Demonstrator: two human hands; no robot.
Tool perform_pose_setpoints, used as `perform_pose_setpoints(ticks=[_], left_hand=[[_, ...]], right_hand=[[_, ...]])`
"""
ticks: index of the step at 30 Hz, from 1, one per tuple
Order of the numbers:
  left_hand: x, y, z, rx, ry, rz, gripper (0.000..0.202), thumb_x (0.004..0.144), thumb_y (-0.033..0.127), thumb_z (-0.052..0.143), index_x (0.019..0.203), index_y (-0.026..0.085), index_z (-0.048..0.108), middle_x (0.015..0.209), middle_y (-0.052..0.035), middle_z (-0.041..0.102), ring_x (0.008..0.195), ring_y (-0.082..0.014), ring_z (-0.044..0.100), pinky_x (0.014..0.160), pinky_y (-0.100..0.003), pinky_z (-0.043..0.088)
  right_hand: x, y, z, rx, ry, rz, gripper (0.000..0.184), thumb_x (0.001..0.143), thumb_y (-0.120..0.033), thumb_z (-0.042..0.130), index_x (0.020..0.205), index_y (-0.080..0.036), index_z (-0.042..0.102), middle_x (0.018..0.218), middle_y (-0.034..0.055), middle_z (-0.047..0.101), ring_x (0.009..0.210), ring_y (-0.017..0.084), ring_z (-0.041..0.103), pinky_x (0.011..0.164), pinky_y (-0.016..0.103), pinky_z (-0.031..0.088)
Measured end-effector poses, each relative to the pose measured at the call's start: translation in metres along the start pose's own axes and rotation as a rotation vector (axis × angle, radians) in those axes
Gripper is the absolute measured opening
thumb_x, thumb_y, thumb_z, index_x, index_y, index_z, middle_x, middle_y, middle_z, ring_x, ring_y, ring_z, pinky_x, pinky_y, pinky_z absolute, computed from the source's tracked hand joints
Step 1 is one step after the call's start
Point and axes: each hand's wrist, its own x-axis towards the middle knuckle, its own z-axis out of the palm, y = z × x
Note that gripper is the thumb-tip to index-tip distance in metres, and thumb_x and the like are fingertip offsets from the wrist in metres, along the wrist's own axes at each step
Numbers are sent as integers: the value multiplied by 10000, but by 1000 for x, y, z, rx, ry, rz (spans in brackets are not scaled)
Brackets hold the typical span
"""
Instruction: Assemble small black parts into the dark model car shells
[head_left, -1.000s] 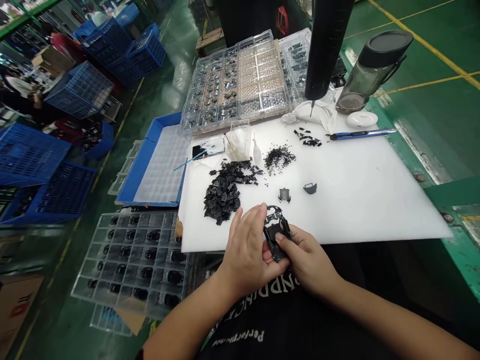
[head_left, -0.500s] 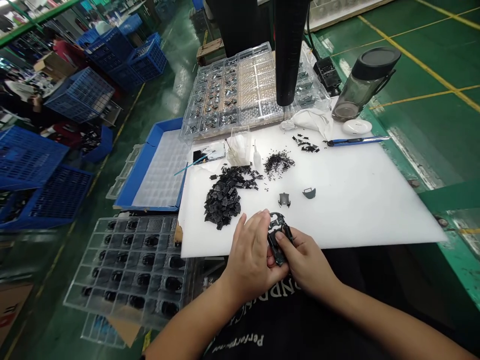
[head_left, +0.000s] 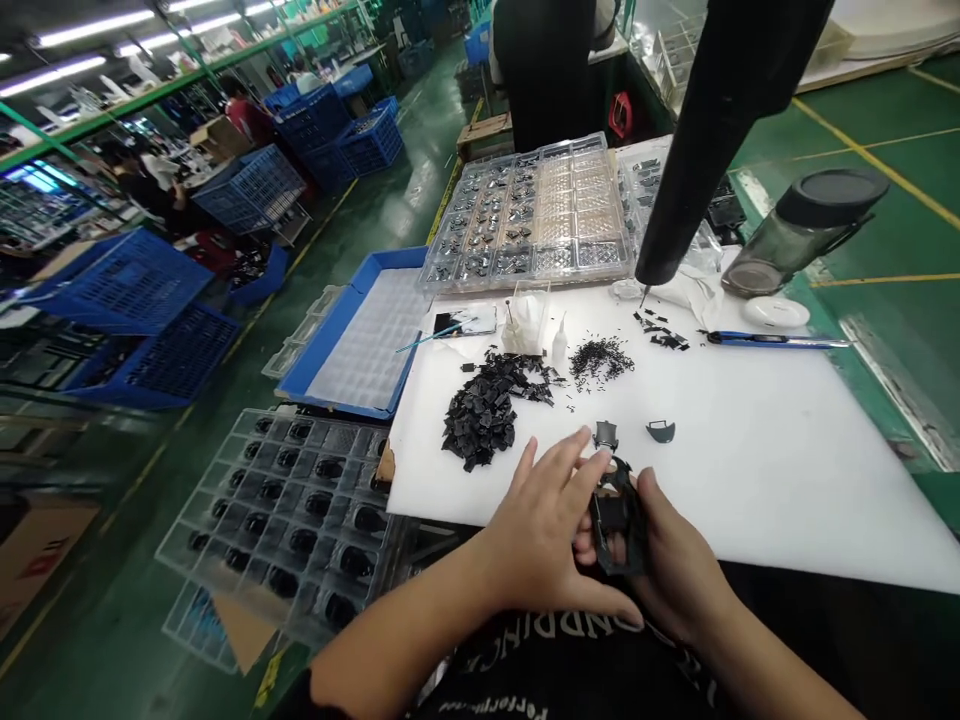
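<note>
My right hand [head_left: 679,550] grips a black plastic frame [head_left: 619,525], a small moulded part with cut-outs, from its right side and from underneath. My left hand [head_left: 544,530] is open, thumb spread away, its fingertips by the frame's upper left edge; whether they touch it I cannot tell. Just beyond the fingers, a small dark plate-like piece [head_left: 606,435] lies on the white board [head_left: 765,480]. To its right is a curved dark piece [head_left: 661,431]. A heap of flat black pieces [head_left: 480,415] and a scatter of tiny black parts [head_left: 600,360] lie farther back.
A black tool body [head_left: 697,150] hangs over the board, its thin tip pointing down. Behind stands a clear compartment tray [head_left: 525,225]; left are a blue tray [head_left: 352,290] and a tray of black parts [head_left: 300,500]. A bottle [head_left: 810,230] and blue cutter [head_left: 776,340] sit right.
My view has swung to the left and up. The left thumb has spread away from the frame, and the right thumb has moved off its face to its right side.
</note>
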Motion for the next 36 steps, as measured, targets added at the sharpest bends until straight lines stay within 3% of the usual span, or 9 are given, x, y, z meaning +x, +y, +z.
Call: perform_pose_setpoints(ticks=[2,5,7,9,18,24,28,31,36], left_hand=[[2,-14,-9,62,-40,-64,1084,631,763,664,1471,193,286,1517,-194,344,1407,-364,323,1134,-594,279],[9,-43,-22,257,46,-262,563,805,593,626,1207,203,568,1264,-160,566,1193,-324,525,982,-505,440],[16,-58,-26,422,96,-383,278,891,434,575,1001,185,628,1028,-119,623,1005,-278,583,877,-441,470],[23,-66,-26,547,82,-420,177,898,342,568,904,175,626,907,-93,611,910,-263,578,818,-411,464],[34,-61,-20,675,-28,-429,110,871,169,527,819,153,623,850,-105,604,852,-282,586,723,-399,456],[40,-52,-27,395,28,-387,100,850,142,536,769,175,586,820,-60,605,806,-217,593,744,-347,477],[46,-34,-26,59,-171,-336,96,876,212,540,797,199,593,780,-13,622,696,-160,580,628,-273,460],[49,-33,-17,27,-296,-357,107,876,233,552,784,204,600,785,-6,643,692,-164,587,594,-268,444],[45,-49,-8,182,-183,-318,105,899,191,510,867,187,609,889,-44,665,840,-198,623,741,-319,490]], right_hand=[[4,-3,-2,85,11,-1,537,906,-649,460,1065,-182,673,757,79,681,648,216,654,651,332,544],[9,-8,-8,125,40,-71,543,929,-615,433,1179,-184,650,800,79,675,686,221,648,663,344,560],[9,-10,-12,116,64,-112,538,940,-592,431,1228,-184,631,868,85,679,707,221,644,687,359,568],[9,-11,-15,109,60,-135,528,945,-581,430,1250,-194,620,943,87,677,728,220,642,712,370,571],[3,-17,-5,149,97,-136,456,957,-523,457,1186,-181,656,899,74,657,705,197,622,665,340,585],[4,-15,-12,143,75,-121,472,943,-544,477,1199,-186,649,918,75,650,708,200,604,648,337,578],[5,-13,-12,126,77,-120,478,949,-548,460,1196,-187,651,917,75,648,707,199,603,647,335,578],[5,-14,-11,134,89,-126,474,950,-547,458,1187,-189,659,907,73,648,700,193,599,637,322,575],[5,-14,-11,154,106,-141,476,943,-554,467,1171,-188,669,900,72,649,693,191,598,631,318,578]])
